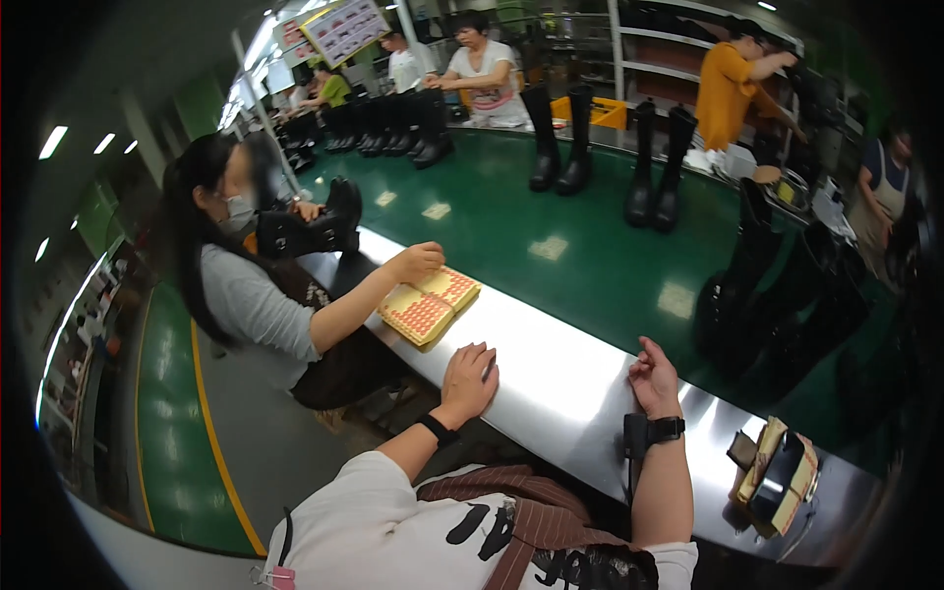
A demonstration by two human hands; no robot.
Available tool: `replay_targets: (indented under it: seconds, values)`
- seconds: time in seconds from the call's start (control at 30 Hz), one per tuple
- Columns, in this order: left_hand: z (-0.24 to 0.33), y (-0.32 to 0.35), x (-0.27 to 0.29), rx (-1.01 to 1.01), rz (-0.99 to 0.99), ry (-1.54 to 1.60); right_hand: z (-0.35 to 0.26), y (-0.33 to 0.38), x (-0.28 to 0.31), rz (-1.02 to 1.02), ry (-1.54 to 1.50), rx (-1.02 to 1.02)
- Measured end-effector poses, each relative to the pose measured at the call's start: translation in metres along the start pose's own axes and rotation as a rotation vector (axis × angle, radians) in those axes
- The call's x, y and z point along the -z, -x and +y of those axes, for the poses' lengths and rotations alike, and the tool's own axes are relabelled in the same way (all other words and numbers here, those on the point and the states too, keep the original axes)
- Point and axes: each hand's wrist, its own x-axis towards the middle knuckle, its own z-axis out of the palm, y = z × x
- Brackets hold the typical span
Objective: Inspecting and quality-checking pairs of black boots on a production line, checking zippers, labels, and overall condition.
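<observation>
Silvery steel of the long, smooth bench is topped by a rectangular yellow, red-dotted sheet stack, which could be slid off if bumped by the co-worker's hand or nearby left hand — its grip cannot be told — while the right hand is held half-curled, apparently empty.

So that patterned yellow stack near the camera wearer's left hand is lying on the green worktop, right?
Not quite: the patterned yellow stack near the left hand lies on the shiny metal strip, not on the green worktop, as the head view shows.
</observation>
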Motion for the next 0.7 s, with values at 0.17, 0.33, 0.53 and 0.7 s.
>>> replay_targets:
  seconds: [0.17,0.33,0.53,0.7]
  values:
    - [0.004,-0.002,-0.001,0.012,-0.116,-0.002,-0.002,0.007,-0.002,0.037,0.055,-0.032]
    - [0.006,-0.002,0.000,-0.006,-0.175,0.011,-0.005,0.013,-0.005,0.055,0.058,-0.023]
    - [0.004,-0.004,-0.001,-0.032,-0.187,-0.014,-0.005,0.013,-0.001,-0.023,0.160,-0.022]
    - [0.006,-0.004,0.001,-0.053,-0.144,-0.075,-0.005,0.018,0.000,-0.059,0.162,-0.009]
